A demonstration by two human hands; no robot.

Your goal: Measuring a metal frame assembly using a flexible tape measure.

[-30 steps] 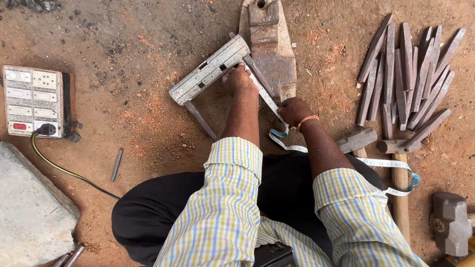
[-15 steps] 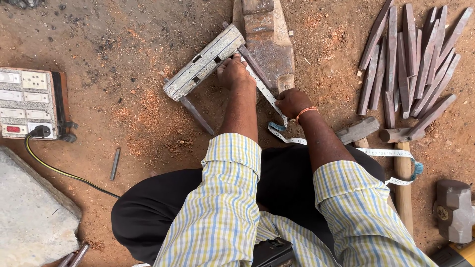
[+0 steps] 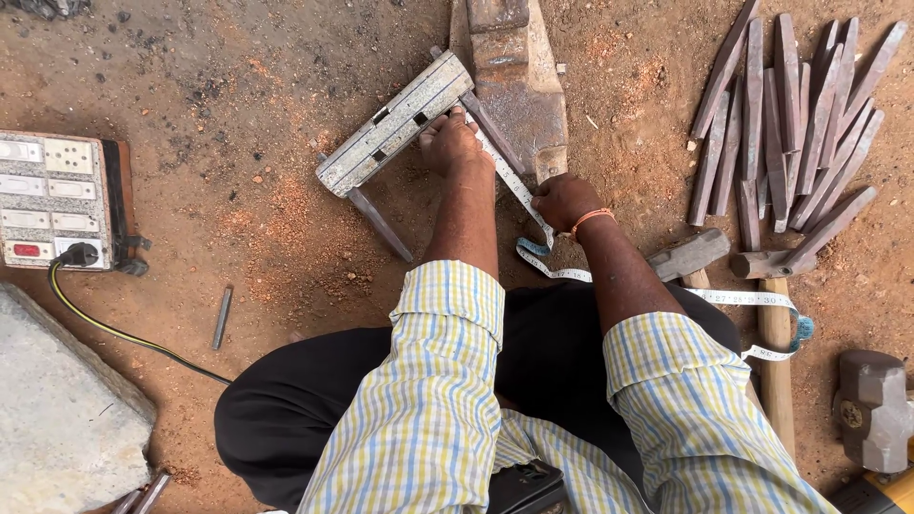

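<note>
A person in a yellow-and-blue checked shirt is crouching over red earth, stretching a white measuring tape (image 3: 519,195) along one leg of a grey metal frame (image 3: 395,124) lying on the ground just beside a rusty anvil (image 3: 519,81). The left hand (image 3: 449,143) is closing over the tape's upper end, pressing it against the frame where leg meets bar; the right hand (image 3: 564,202), an orange band at its wrist, is pinching the tape lower down, fingers curled shut on it. The loose tape is trailing to the right across a wooden hammer handle (image 3: 776,381). A bundle of metal chisels (image 3: 800,124) is lying at upper right, well apart from the hands, and a sledgehammer head (image 3: 871,409) is resting at the right edge. At far left, a rectangular white switchboard (image 3: 48,200) with one red switch is sitting on the ground, a yellowish cable (image 3: 114,328) running from it past a grey stone slab (image 3: 62,419)
</note>
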